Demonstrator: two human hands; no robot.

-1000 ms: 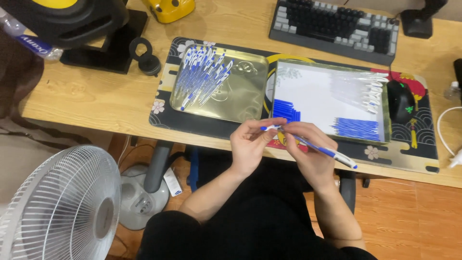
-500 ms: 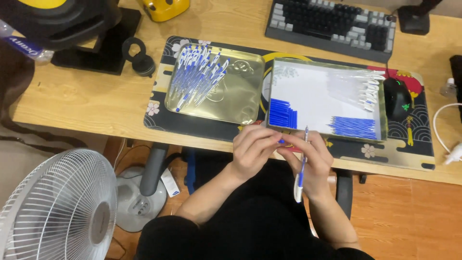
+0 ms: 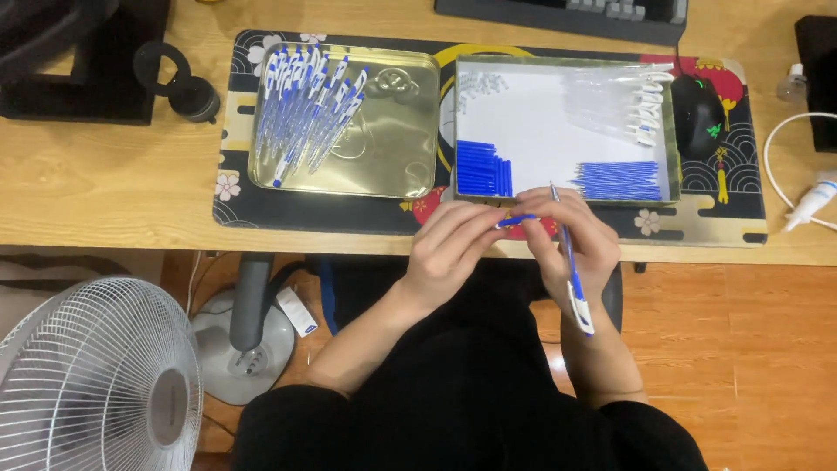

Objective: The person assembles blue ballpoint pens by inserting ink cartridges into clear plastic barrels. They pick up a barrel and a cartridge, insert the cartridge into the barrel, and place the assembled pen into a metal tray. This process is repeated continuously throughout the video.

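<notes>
My left hand (image 3: 453,249) pinches a small blue pen grip sleeve (image 3: 518,221) at the desk's front edge. My right hand (image 3: 571,240) holds a blue and white pen (image 3: 571,270) nearly upright, tip pointing away from me, white clip end toward my lap. Both hands meet just in front of the white tray (image 3: 558,122), which holds a stack of blue sleeves (image 3: 481,169), blue refills (image 3: 621,180), clear barrels (image 3: 623,100) and small springs (image 3: 478,85). A gold tray (image 3: 392,148) to the left holds several finished pens (image 3: 305,109).
A patterned desk mat (image 3: 235,187) lies under both trays. A black mouse (image 3: 700,113) sits right of the white tray, a keyboard (image 3: 602,10) behind it. A white tube (image 3: 811,201) and cable lie at far right. A white fan (image 3: 91,375) stands on the floor at left.
The pen in my right hand swung from lying sideways to standing nearly upright. My left hand now pinches a blue sleeve beside it. The camera view shifted closer to the trays.
</notes>
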